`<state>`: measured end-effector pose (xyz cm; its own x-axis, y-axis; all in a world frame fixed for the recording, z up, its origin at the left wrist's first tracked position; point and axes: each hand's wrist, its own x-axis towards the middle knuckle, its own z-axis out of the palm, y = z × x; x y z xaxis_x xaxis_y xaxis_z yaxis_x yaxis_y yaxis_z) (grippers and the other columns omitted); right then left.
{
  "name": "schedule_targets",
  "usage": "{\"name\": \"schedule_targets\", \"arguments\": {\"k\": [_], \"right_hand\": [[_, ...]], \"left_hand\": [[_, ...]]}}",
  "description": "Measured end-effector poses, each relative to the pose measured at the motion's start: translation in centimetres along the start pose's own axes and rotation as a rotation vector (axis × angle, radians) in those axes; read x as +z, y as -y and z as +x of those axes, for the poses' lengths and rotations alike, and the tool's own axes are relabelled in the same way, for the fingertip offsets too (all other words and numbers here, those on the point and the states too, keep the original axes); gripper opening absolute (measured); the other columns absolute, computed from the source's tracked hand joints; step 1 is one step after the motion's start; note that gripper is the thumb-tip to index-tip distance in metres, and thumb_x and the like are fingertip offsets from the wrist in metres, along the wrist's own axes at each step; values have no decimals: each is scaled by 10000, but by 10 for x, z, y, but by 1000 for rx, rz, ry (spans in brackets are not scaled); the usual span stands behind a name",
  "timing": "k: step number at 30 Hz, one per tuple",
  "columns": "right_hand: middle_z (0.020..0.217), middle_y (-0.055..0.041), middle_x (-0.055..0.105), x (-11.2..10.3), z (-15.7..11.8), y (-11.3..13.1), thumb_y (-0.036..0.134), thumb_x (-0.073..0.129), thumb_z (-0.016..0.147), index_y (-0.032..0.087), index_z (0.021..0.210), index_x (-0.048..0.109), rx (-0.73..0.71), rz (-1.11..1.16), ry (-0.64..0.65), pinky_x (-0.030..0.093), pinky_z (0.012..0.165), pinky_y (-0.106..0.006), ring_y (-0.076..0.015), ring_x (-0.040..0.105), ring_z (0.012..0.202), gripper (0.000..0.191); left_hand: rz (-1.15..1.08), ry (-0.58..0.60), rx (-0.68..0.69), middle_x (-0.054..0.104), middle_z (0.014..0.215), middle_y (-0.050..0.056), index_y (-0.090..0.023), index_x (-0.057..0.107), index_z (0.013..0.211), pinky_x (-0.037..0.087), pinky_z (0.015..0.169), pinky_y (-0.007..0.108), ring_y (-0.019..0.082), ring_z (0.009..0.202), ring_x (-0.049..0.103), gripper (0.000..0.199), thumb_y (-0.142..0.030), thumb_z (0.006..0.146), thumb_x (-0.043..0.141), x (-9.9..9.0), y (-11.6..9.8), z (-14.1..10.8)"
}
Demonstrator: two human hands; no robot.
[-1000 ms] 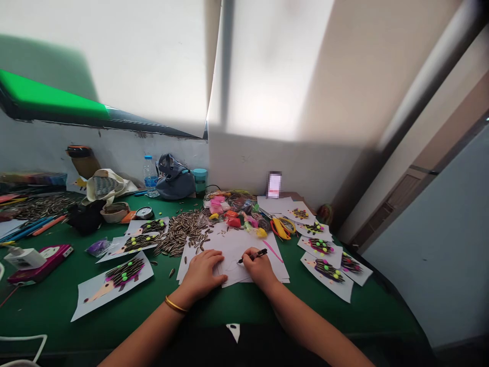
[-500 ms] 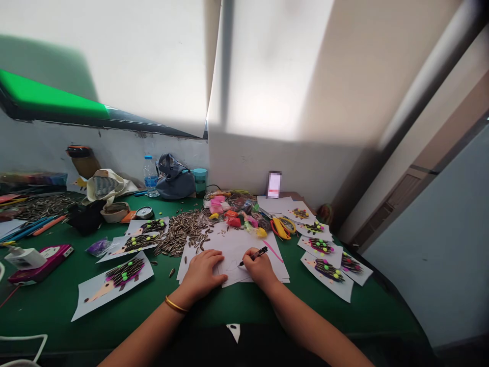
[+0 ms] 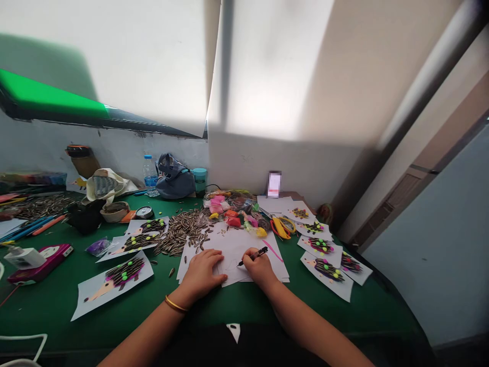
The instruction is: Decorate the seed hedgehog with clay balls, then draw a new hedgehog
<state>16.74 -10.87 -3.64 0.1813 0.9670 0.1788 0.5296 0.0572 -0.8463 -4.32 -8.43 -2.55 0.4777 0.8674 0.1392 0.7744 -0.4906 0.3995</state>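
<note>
In the head view, my right hand (image 3: pixel 259 266) is closed around a black pen (image 3: pixel 263 251), its tip down on a white sheet of paper (image 3: pixel 233 242). Thin lines are drawn near the tip. My left hand (image 3: pixel 203 272) lies flat on the left part of the sheet, fingers spread, holding nothing. A pile of striped sunflower seeds (image 3: pixel 178 232) lies just beyond it, some of them on the paper. Past my right hand, a pink stroke (image 3: pixel 272 251) marks the sheet. Bags of coloured clay (image 3: pixel 233 216) lie at the far edge of the paper.
Yellow-handled scissors (image 3: pixel 281 228) lie right of the clay. Seed-covered hedgehog pictures stand on both sides, such as a left card (image 3: pixel 139 285) and a right card (image 3: pixel 344 290). A phone (image 3: pixel 274 184) leans on the wall. A pink device (image 3: pixel 42 265) lies at left.
The pen tip has shifted very slightly left on the paper. My left hand has stayed in the same place.
</note>
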Motion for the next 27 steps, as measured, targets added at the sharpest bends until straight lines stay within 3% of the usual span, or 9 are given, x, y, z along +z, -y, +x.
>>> {"name": "schedule_targets", "arguments": {"k": [15, 21, 27], "right_hand": [[674, 1, 653, -4, 0, 4, 290, 452, 789, 214, 694, 617, 4, 43, -34, 437, 638, -256, -177, 608, 691, 204], [772, -5, 700, -2, 5, 5, 309, 477, 830, 215, 781, 668, -106, -25, 74, 441, 690, -253, -171, 634, 768, 219], [800, -10, 718, 2, 7, 0, 321, 486, 837, 214, 820, 683, -67, -37, 104, 458, 703, -254, -176, 651, 806, 225]], "left_hand": [[15, -2, 2, 580, 1345, 18, -278, 647, 1184, 310, 1083, 416, 280, 1286, 447, 545, -430, 666, 731, -1, -2, -1], [13, -3, 7, 578, 1347, 24, -271, 648, 1180, 312, 1079, 411, 281, 1284, 446, 538, -427, 671, 723, -1, -2, -1], [16, -9, 20, 580, 1342, 25, -270, 646, 1180, 312, 1081, 414, 282, 1281, 449, 538, -434, 673, 720, 0, 0, 0]]}}
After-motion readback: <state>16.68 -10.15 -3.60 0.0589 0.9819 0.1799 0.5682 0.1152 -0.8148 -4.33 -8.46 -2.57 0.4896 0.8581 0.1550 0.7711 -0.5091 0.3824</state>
